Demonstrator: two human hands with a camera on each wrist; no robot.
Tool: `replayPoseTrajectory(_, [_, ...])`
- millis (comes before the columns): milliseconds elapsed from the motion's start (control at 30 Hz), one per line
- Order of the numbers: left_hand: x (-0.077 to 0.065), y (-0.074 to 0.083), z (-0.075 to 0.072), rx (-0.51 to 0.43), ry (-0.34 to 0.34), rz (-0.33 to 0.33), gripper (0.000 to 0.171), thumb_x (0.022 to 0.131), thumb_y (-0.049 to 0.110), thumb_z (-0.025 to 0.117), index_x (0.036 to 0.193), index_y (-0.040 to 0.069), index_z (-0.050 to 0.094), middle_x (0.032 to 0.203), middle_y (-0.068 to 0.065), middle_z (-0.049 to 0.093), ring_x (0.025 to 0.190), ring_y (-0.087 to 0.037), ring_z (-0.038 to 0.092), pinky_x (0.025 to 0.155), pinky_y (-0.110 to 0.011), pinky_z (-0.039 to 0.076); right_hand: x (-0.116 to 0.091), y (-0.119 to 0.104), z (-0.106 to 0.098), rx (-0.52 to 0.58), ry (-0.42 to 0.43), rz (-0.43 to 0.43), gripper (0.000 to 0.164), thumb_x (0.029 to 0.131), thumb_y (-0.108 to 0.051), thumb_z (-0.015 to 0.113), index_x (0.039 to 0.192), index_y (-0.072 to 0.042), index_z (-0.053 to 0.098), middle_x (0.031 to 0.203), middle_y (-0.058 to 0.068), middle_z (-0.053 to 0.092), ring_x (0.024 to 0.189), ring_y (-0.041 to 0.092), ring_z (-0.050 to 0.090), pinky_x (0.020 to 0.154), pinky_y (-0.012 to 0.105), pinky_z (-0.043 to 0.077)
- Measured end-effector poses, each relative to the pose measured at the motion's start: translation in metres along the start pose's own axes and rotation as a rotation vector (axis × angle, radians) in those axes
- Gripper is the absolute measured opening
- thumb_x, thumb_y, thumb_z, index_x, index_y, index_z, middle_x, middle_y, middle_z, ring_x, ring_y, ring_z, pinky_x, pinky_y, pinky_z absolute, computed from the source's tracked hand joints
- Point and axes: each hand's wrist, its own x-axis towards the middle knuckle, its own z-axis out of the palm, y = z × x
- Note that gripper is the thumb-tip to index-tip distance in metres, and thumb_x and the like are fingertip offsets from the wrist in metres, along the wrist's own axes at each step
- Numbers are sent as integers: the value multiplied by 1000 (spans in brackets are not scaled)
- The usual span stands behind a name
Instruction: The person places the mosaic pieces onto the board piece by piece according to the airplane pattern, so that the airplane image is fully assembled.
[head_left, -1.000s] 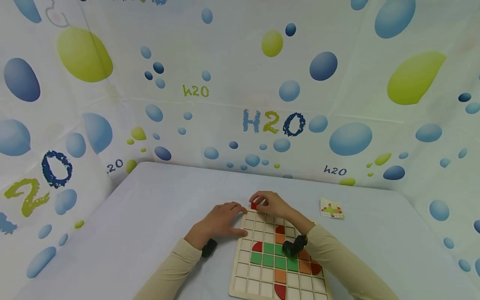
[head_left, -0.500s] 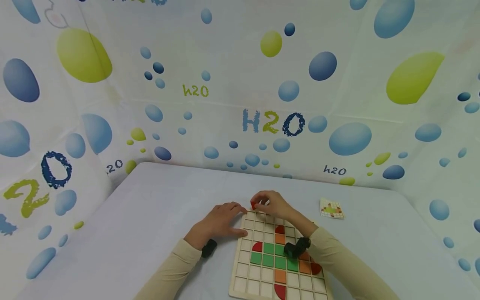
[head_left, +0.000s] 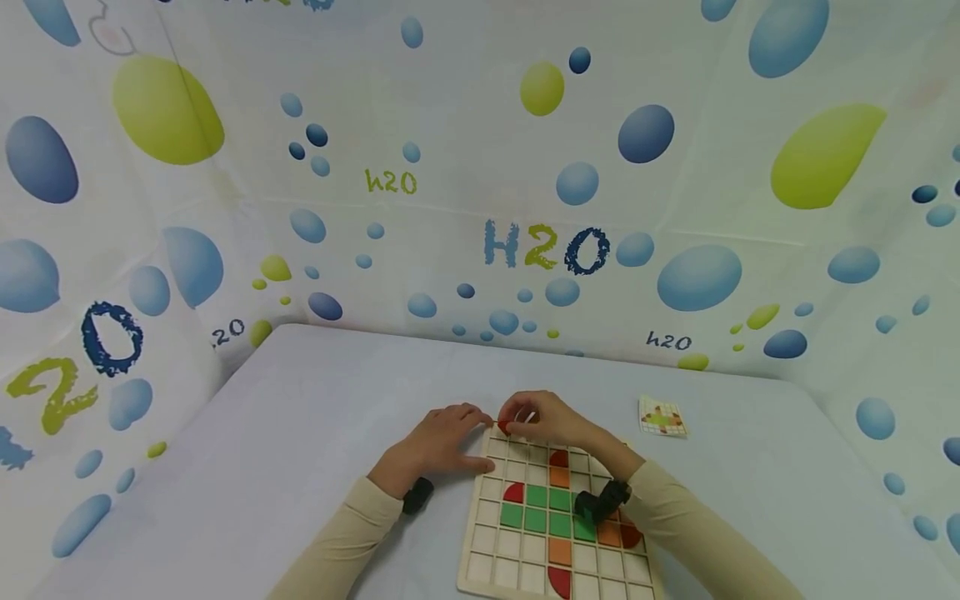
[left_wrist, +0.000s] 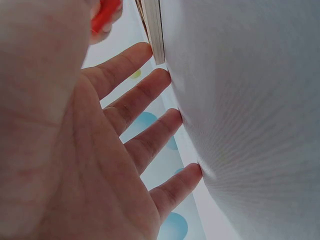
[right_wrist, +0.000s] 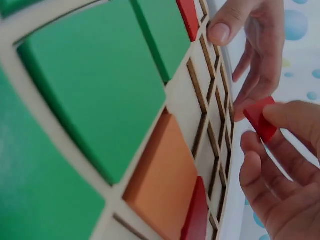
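My right hand [head_left: 551, 418] pinches a small red tile [right_wrist: 261, 119] between thumb and fingers, tilted, at the far left corner of a wooden grid board [head_left: 507, 546]. In the right wrist view the tile is close beside the board's edge. My left hand [head_left: 442, 440] rests at the board's left side, its thumb on the rim and index fingertip at the far corner. Its fingers are spread straight, fingertips on the tablecloth in the left wrist view. Green tiles [head_left: 535, 520] fill middle squares, with orange tiles [head_left: 560, 551] and rounded red tiles [head_left: 558, 581] around them.
A small pattern card [head_left: 662, 417] with a coloured grid design lies on the white tablecloth [head_left: 360, 375], beyond the board to the right. A white curtain [head_left: 450, 108] printed with blue and green drops rises behind the table. Black wrist cameras [head_left: 602, 502] are strapped to both wrists.
My right hand has turned the red tile and brought it slightly nearer, down toward the board's far left corner. My left hand has stayed in place.
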Motion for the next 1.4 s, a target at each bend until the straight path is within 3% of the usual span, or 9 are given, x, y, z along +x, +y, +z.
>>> replayPoseTrajectory(233, [-1, 1, -2, -1, -4, -7, 57, 84, 45, 74, 127, 12, 58, 130, -11, 55, 123, -34, 52, 97, -56, 41, -1, -1, -1, 69, -112, -54, 16, 94, -6, 63, 108, 0, 67, 100, 13, 69, 88, 10, 63, 77, 27, 55])
replayPoseTrajectory(467, [0, 3, -1, -5, 5, -3, 57, 83, 46, 75, 126, 12, 58, 129, -11, 55, 123, -33, 52, 97, -57, 41, -4, -5, 2, 66, -216, -42, 15, 95, -6, 62, 108, -1, 68, 96, 9, 70, 86, 5, 63, 77, 26, 55])
replayPoseTrajectory(900, [0, 3, -1, 21, 29, 11, 51, 82, 35, 78, 123, 11, 59, 126, -10, 57, 121, -31, 53, 95, -57, 43, -7, -14, 10, 104, -317, -104, 15, 95, -6, 62, 108, 0, 68, 96, 12, 70, 84, 5, 64, 75, 27, 55])
replayPoseTrajectory(1400, [1, 1, 0, 33, 28, 21, 52, 82, 36, 78, 124, 11, 58, 128, -11, 57, 121, -32, 53, 95, -56, 43, -8, -31, 24, 84, -431, -139, 16, 95, -9, 63, 108, -4, 70, 99, 8, 71, 82, -2, 60, 73, 22, 54])
